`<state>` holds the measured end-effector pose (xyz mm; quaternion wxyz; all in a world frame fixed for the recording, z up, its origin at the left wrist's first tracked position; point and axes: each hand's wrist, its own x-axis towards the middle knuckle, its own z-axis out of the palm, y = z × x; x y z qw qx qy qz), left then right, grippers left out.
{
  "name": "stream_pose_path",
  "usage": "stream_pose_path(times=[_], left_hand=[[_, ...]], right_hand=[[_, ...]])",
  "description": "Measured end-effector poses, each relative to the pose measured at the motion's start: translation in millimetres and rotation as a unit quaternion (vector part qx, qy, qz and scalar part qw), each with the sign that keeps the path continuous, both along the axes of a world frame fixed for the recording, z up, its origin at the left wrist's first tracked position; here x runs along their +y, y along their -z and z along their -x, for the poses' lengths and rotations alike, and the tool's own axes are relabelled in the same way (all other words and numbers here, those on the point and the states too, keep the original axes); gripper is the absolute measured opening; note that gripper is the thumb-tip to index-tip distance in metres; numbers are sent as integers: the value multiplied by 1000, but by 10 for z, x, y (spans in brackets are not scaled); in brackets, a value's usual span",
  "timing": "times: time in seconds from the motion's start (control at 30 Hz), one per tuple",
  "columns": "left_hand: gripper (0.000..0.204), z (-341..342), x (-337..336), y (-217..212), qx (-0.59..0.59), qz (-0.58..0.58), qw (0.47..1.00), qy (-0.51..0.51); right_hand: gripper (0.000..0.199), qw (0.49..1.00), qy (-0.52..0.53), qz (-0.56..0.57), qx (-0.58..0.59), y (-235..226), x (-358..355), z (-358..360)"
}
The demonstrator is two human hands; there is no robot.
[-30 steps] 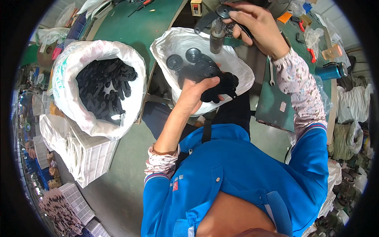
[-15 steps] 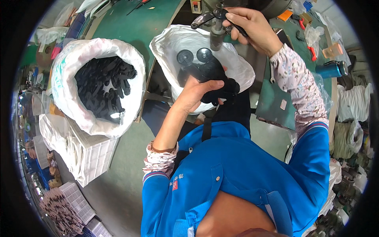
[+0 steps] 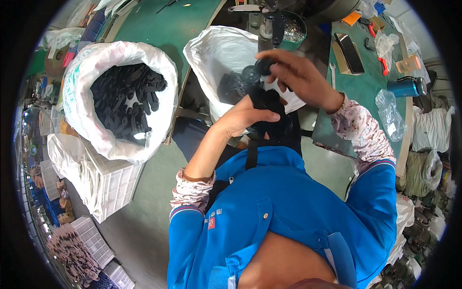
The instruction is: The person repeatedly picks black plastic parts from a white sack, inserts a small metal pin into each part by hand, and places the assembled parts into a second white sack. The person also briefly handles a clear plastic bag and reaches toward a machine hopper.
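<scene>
- Left hand: curled around a bunch of black parts at the middle bag's near edge.
- Right hand: fingers pinching a black disc just above.
- Left bag: piled with black pieces.
- Middle bag: dark parts across its mouth.
- Green tub: small metal bits.

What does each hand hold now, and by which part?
Left hand: a bunch of black parts, clasped with the thumb across them. Right hand: apparently a black piece, at its round end; the exact grip is unclear.
</scene>
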<state>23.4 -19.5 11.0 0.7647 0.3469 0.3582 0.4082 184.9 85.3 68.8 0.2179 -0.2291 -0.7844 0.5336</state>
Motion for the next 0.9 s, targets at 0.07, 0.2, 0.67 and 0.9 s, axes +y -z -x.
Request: stream_pose_path(times=[0.07, 0.2, 0.67, 0.9], left_hand=[[47, -37, 10, -15, 7, -16, 1000, 21], [45, -59, -1, 41, 5, -34, 999, -13], [39, 55, 36, -98, -71, -12, 996, -59], [54, 118, 59, -156, -136, -4, 990, -30]], right_hand=[[32, 1000, -7, -22, 10, 86, -15, 53], [27, 999, 12, -50, 14, -28, 39, 85], [18, 977, 128, 152, 74, -841, 715, 250], [35, 982, 119, 145, 24, -294, 732, 173]])
